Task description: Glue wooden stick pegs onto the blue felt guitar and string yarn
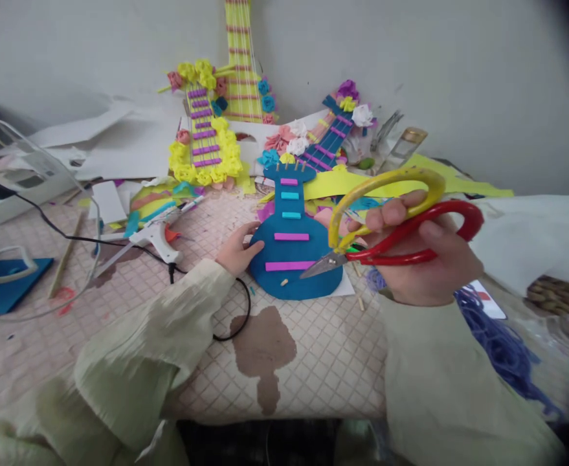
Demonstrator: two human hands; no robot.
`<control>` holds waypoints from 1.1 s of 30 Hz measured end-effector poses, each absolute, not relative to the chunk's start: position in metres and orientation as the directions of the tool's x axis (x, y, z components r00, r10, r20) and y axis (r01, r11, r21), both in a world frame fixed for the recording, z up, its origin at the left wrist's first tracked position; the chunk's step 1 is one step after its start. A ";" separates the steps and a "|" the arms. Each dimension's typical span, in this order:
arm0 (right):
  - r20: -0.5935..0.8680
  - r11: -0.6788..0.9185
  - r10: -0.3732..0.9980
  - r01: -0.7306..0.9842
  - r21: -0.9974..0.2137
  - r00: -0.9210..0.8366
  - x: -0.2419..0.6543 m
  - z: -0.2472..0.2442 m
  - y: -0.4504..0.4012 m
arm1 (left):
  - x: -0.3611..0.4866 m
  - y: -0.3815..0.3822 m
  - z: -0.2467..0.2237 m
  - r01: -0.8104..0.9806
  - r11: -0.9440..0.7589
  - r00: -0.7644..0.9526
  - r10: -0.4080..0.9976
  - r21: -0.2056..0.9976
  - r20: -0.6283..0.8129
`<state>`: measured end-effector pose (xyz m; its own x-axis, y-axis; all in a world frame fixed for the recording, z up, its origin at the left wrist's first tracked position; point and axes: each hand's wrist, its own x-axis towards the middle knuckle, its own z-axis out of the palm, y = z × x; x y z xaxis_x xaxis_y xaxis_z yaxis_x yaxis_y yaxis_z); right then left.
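Observation:
A blue guitar cut-out (294, 252) lies on the table, with magenta and light-blue strips across its neck and body and small pegs at its head. My left hand (239, 250) grips its left edge, thumb on top. In my right hand (424, 265) are scissors (333, 259) with one yellow and one red handle. Their blades look nearly closed, and the tip hangs over the lower right of the guitar's body. A small peg piece (285, 282) rests on the body near the bottom.
A white glue gun (155, 239) with a black cord lies to the left. Decorated guitars (206, 136) lean on the wall behind paper scraps. Purple yarn (495, 343) sits at the right, and a brown patch (265, 343) marks the tablecloth in front.

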<state>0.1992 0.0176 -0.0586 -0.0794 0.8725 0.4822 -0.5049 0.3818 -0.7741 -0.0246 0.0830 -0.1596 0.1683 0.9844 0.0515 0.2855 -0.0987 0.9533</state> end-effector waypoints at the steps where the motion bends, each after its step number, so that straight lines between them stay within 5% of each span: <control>1: 0.489 0.386 0.867 -0.491 -0.781 -0.096 0.198 -0.059 0.018 | -0.025 0.083 -0.159 0.282 -0.097 0.178 0.983 0.954 0.047; 16: 0.506 0.368 0.813 -0.419 -0.830 -0.289 0.193 -0.064 0.022 | -0.024 0.083 -0.161 0.258 -0.123 0.210 0.975 0.958 0.069; 33: 0.538 0.404 0.785 -0.404 -0.821 -0.308 0.195 -0.065 0.023 | -0.025 0.085 -0.166 0.287 -0.140 0.217 0.973 0.948 0.078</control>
